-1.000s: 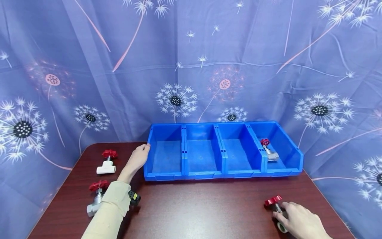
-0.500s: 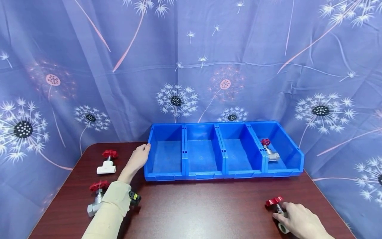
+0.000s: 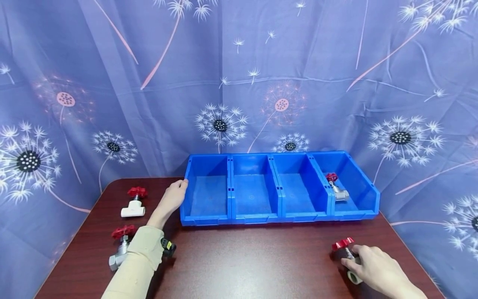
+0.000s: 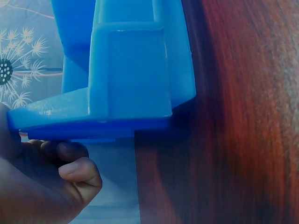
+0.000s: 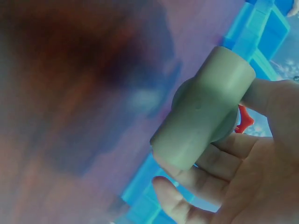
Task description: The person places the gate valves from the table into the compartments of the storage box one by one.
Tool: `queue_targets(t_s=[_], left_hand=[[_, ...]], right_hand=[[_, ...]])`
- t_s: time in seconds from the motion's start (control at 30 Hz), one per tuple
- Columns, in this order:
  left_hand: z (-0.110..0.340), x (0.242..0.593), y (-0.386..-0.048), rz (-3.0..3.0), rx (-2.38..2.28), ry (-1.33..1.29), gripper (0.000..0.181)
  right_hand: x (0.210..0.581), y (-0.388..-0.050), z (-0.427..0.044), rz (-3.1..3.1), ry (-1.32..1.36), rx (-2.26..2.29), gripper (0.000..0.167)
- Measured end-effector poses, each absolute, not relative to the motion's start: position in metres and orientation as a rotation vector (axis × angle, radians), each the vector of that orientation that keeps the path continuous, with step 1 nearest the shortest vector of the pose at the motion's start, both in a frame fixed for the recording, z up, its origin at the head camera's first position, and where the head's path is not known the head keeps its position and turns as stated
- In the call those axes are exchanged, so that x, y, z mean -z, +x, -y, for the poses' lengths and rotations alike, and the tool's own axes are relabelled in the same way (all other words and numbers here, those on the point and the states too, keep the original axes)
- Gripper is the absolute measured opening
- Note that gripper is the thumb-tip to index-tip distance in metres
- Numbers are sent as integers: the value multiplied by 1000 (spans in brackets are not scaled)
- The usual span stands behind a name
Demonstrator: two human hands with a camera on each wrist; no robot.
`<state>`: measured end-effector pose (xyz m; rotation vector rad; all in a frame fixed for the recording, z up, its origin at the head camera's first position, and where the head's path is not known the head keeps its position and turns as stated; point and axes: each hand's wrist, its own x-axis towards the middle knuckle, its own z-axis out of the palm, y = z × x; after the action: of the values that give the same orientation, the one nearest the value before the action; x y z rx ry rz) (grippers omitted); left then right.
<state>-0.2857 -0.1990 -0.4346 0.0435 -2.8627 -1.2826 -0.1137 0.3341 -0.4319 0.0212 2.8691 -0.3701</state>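
Note:
My right hand [image 3: 381, 268] holds a valve with a red handwheel [image 3: 342, 243] and a beige-grey tee-shaped body [image 5: 203, 107] at the right front of the table. In the right wrist view the fingers curl around that body, and a bit of red shows behind it. Over at the left end of the row of blue bins [image 3: 257, 221], my left hand [image 3: 174, 196] grips the outer wall of the end bin. The left wrist view has the thumb on the wall's edge and the fingers [image 4: 80, 171] bent on its outer side.
A metal valve with a red wheel [image 3: 331, 177] lies in the rightmost bin. Left of my left arm stand a white tee valve [image 3: 133, 209] and a larger metal valve [image 3: 118, 258], partly behind the sleeve. A patterned curtain [image 3: 239, 83] hangs behind the table [image 3: 239, 257].
My right hand and the valve in it have risen slightly from the tabletop, and the wheel sits a little higher in view. The left hand and the bins stay put.

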Motion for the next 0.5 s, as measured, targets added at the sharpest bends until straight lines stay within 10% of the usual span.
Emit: queue_targets(t_s=[0.5], left_hand=[[199, 435, -285, 2849, 1295, 36, 46]], right_hand=[[395, -133, -317, -3149, -226, 328, 27]])
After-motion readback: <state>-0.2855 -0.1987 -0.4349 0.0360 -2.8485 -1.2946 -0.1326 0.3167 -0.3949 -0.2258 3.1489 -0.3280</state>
